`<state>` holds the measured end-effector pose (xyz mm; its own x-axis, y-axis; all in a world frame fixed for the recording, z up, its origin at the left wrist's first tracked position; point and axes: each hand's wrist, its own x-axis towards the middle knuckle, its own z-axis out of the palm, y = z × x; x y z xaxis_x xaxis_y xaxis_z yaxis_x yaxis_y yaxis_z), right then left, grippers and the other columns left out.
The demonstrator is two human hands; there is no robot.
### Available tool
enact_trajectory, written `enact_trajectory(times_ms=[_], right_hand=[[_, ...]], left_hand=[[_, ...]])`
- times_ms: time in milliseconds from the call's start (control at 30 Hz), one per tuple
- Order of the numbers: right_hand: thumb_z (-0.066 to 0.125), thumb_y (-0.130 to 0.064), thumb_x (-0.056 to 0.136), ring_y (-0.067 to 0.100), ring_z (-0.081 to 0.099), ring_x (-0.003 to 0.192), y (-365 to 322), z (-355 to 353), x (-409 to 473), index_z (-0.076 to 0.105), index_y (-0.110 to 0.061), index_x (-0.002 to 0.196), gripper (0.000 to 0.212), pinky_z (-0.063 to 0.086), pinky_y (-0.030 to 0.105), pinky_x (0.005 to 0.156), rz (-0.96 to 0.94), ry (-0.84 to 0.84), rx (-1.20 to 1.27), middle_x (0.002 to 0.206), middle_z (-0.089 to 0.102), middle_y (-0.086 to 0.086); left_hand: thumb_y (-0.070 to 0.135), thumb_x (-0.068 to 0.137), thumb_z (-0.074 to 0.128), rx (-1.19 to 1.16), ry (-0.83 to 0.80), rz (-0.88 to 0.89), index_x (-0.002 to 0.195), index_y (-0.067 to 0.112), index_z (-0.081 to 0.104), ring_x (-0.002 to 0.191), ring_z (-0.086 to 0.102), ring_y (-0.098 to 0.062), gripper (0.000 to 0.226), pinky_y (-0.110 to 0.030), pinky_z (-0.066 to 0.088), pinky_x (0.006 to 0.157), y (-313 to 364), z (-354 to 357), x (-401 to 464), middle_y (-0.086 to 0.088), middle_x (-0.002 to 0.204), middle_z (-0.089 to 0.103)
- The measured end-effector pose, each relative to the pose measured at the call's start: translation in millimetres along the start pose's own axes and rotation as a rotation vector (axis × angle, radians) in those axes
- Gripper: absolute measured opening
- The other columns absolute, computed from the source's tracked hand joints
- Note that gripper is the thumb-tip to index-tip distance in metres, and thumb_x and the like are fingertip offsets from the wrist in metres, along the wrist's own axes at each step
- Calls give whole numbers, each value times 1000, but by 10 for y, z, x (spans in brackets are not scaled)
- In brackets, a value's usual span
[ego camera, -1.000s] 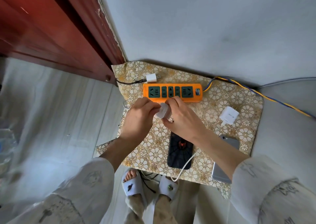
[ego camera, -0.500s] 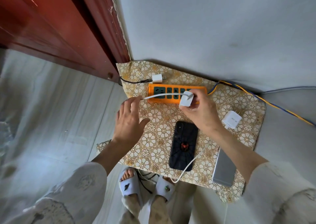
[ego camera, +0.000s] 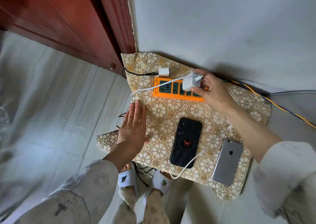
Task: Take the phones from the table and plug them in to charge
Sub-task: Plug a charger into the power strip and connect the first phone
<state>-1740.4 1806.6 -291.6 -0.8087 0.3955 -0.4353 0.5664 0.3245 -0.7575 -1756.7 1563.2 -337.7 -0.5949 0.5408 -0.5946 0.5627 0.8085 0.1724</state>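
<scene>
Head view: our right grip [ego camera: 211, 92] held the charger [ego camera: 190, 83] against the strip [ego camera: 171, 89]; our left grip [ego camera: 134, 126] lay flat and wide on the counter [ego camera: 171, 111].

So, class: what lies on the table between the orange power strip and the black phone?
Only bare patterned tablecloth separates power strip and black phone, in the head view.
</scene>
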Motion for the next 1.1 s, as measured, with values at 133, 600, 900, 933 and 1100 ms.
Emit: enact_trajectory(times_ms=[133, 600, 900, 933, 1100], right_hand=[[67, -2, 78, 10, 55, 110, 47, -6, 0, 49, -20, 124, 53, 44, 13, 89, -8, -53, -44, 130, 54, 3], [74, -11, 73, 27, 61, 103, -18, -5, 39, 55, -9, 119, 49, 50, 40, 93, -226, -58, -470, 121, 59, 10], [68, -15, 78, 25, 56, 99, -33, 114, 111, 51, -5, 119, 46, 37, 24, 81, -311, -77, -666, 110, 59, 13], [68, -15, 78, 26, 56, 99, -30, 111, 110, 51, -5, 119, 45, 37, 24, 81, -309, -86, -668, 110, 59, 13], [69, -13, 77, 28, 57, 100, -45, 143, 105, 51, -5, 119, 47, 44, 30, 83, -292, -67, -670, 111, 59, 13]], left_hand=[[35, 80, 64, -6, -27, -45, 136, 2, -26, 138, -24, -32, 112, -36, -9, 111, 71, -10, 3, -14, 139, -39], [38, 78, 64, 6, -5, -37, 129, 3, -32, 138, -24, -32, 114, -38, -4, 116, 67, 24, 17, -15, 137, -39], [41, 78, 63, 21, 13, -21, 137, 2, -24, 139, -22, -32, 113, -37, -5, 114, 61, 57, 21, -18, 148, -30], [41, 78, 64, 17, 14, -21, 137, 2, -24, 138, -23, -31, 113, -36, -4, 114, 57, 67, 16, -18, 148, -30], [43, 77, 64, -35, 42, 17, 134, 8, -28, 137, -25, -26, 113, -34, 0, 114, -8, 87, 17, -11, 142, -35]])
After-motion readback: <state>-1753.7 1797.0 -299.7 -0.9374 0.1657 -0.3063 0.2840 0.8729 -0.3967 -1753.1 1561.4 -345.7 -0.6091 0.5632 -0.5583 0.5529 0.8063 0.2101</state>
